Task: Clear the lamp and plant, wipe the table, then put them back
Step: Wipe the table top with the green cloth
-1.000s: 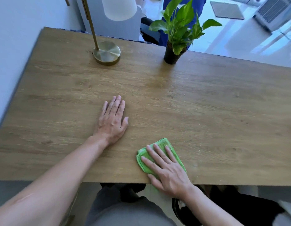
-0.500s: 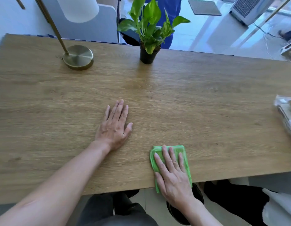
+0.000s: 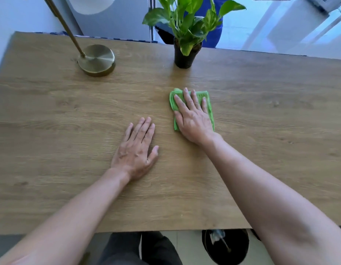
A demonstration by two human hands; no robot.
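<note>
A folded green cloth lies on the wooden table, a little in front of the plant. My right hand presses flat on the cloth with straight fingers. To its left my left hand rests flat on the bare wood, palm down. At the back left stands a brass lamp, its round base on the table and its white shade cut off by the top edge. A leafy green plant in a black pot stands at the back middle.
The table's near edge runs just above my legs. A dark round bin sits on the floor under that edge. A wall lies to the left, and a blue shape stands behind the plant.
My right hand has slid the green cloth from the table's near edge forward toward the plant. My left hand stays flat on the wood. The view has shifted.
</note>
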